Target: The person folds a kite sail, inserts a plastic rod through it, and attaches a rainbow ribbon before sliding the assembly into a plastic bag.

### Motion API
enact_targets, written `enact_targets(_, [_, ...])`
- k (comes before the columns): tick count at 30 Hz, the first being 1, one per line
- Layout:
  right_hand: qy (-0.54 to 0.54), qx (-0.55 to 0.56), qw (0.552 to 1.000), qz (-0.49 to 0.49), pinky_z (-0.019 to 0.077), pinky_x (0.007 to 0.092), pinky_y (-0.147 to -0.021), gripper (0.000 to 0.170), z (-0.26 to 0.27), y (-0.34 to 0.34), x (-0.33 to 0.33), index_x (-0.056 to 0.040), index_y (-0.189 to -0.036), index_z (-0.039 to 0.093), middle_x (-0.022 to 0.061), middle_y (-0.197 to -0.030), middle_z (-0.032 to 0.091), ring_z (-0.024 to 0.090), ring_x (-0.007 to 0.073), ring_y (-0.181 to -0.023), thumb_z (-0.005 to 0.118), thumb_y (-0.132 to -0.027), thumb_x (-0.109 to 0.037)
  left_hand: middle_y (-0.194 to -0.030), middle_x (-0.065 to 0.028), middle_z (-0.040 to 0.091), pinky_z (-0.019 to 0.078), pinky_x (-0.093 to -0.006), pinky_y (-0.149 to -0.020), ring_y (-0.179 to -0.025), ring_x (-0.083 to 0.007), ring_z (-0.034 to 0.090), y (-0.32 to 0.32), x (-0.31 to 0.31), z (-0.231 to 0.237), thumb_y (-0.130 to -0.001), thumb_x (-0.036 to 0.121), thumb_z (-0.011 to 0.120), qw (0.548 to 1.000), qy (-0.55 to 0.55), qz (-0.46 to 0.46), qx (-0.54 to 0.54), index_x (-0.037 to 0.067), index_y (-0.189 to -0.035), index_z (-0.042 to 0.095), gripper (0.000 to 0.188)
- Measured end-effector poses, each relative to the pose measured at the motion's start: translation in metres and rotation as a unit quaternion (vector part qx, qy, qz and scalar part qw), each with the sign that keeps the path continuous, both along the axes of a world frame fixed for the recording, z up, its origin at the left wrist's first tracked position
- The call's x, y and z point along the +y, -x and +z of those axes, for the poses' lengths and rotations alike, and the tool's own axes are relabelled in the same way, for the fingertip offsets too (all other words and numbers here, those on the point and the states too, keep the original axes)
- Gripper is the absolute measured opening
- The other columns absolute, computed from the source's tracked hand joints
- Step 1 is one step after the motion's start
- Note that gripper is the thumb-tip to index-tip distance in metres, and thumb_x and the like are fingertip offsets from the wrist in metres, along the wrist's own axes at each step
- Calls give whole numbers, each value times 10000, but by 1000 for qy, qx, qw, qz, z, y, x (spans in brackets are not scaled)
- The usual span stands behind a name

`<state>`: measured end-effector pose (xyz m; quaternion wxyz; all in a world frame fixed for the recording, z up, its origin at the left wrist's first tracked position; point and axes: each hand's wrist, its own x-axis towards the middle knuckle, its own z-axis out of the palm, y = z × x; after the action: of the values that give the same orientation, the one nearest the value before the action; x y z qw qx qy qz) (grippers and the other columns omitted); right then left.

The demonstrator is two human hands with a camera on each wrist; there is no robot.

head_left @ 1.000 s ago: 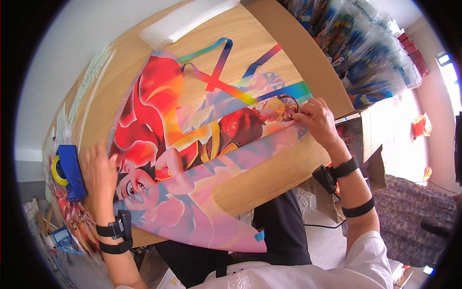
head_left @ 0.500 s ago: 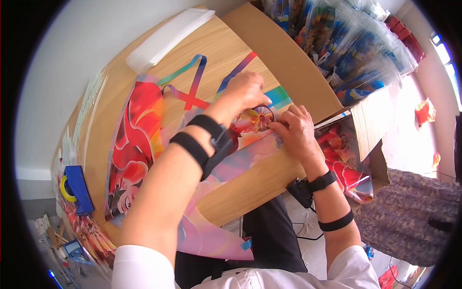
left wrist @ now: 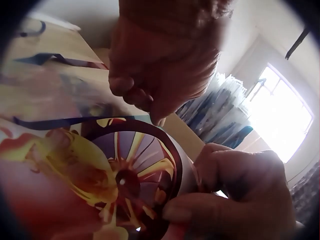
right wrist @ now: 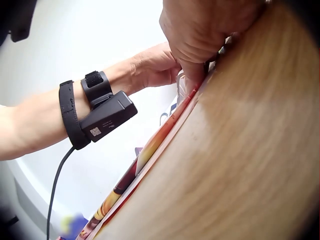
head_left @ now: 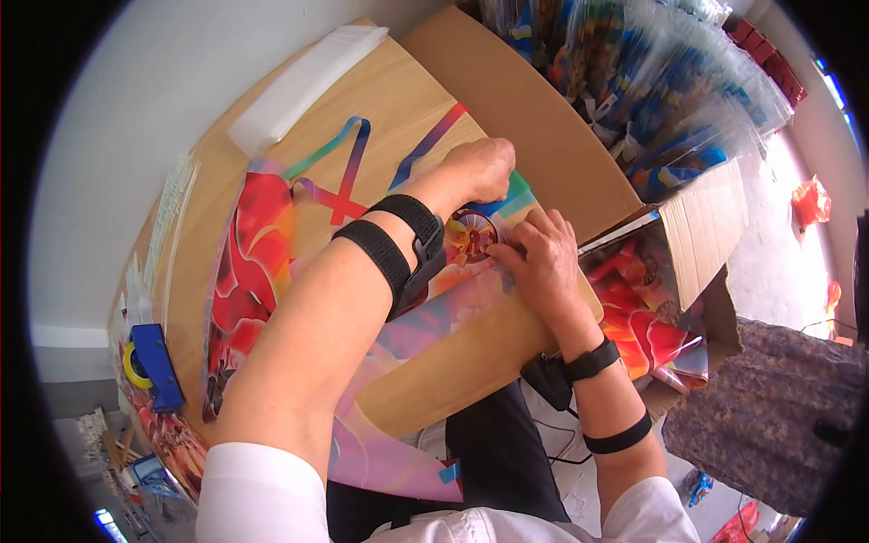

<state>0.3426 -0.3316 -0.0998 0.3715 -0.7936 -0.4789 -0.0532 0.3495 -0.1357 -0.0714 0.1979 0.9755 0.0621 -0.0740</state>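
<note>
A thin sheet printed with a red figure (head_left: 258,235) and a wheel (head_left: 472,237) lies on the wooden table. Over its far edge, beside a blue-green band (head_left: 519,192), is my left hand (head_left: 484,170), its fingers curled. In the left wrist view that hand (left wrist: 162,62) has one fingertip down at the rim of the wheel picture (left wrist: 142,170); nothing shows held in it. Thumb and fingers of my right hand (head_left: 546,262) pinch the sheet's edge beside the wheel, also visible in the left wrist view, where the right hand (left wrist: 240,187) is close up.
Coloured ribbons (head_left: 348,172) and a stack of clear sleeves (head_left: 308,81) lie on the table. A blue tape dispenser (head_left: 157,366) is at the left edge. Cardboard (head_left: 525,118) and an open box of prints (head_left: 647,312) stand at the right; bagged items (head_left: 661,90) fill the back right.
My left hand has come across from the sheet's left side to its far edge near the wheel. The right hand still pinches the edge there. The head view has shifted.
</note>
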Motion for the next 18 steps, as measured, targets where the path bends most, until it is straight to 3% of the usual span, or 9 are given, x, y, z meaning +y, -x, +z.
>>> enact_targets(2, [-2,2,1000,0,412,394,-760,224,-1,0,0,-66,-769,693,62,-792,544,519,278,-832,773,-693,-260,-774,-199,674,514,-419,-655,-716,-328,660,-8,2,-8,-780,197,721,991,-2,47,-123,-16,-783,662,221])
enact_targets(5, [-7,8,1000,8,409,393,-751,214,2,2,0,-68,-757,686,63,-787,544,520,277,-831,769,-700,-256,-738,-172,661,505,-408,-632,-695,-297,645,-8,12,18,-762,289,760,974,134,144,-114,-8,-777,656,315])
enact_targets(6, [-10,6,1000,6,408,394,-747,211,2,2,0,-66,-750,680,65,-786,543,520,280,-831,766,-704,-253,-738,-172,661,505,-408,-632,-695,-297,645,3,15,30,-762,289,760,974,132,150,-109,-8,-777,656,315])
enact_targets(8, [-15,8,1000,9,407,395,-743,210,3,2,1,-64,-743,674,67,-784,543,520,283,-831,764,-708,-251,-715,-167,641,494,-416,-616,-690,-289,634,37,19,57,-730,357,783,989,83,11,120,-9,-769,647,393])
enact_targets(10, [-5,4,1000,8,406,398,-739,212,4,2,0,-59,-735,664,71,-782,544,520,288,-830,761,-714,-247,-725,-167,639,485,-423,-608,-709,-322,631,80,13,69,-693,398,806,988,-40,21,145,-13,-760,645,446])
enact_targets(13, [6,4,1000,5,404,400,-739,232,5,4,0,-51,-708,633,73,-780,544,519,291,-830,765,-715,-243,-749,-161,623,483,-414,-654,-755,-344,614,142,10,65,-703,347,795,979,-121,69,151,-9,-785,647,394])
enact_targets(15, [8,-2,1000,-1,403,400,-738,248,4,3,1,-49,-692,612,71,-780,544,518,289,-826,770,-714,-238,-772,-157,599,479,-410,-715,-819,-350,595,166,21,47,-728,283,768,982,37,156,102,4,-800,655,310])
enact_targets(16, [8,-1,1000,1,403,400,-738,248,4,4,1,-49,-692,612,71,-780,544,518,289,-826,770,-714,-238,-772,-157,599,479,-410,-715,-819,-350,595,171,23,36,-728,283,768,981,37,158,102,4,-800,655,310])
enact_targets(18, [7,-2,1000,-2,403,400,-735,242,4,4,1,-50,-695,615,68,-775,542,517,285,-818,772,-715,-233,-781,-155,579,468,-414,-740,-858,-337,585,175,23,27,-764,237,732,981,-18,86,-172,12,-786,655,239])
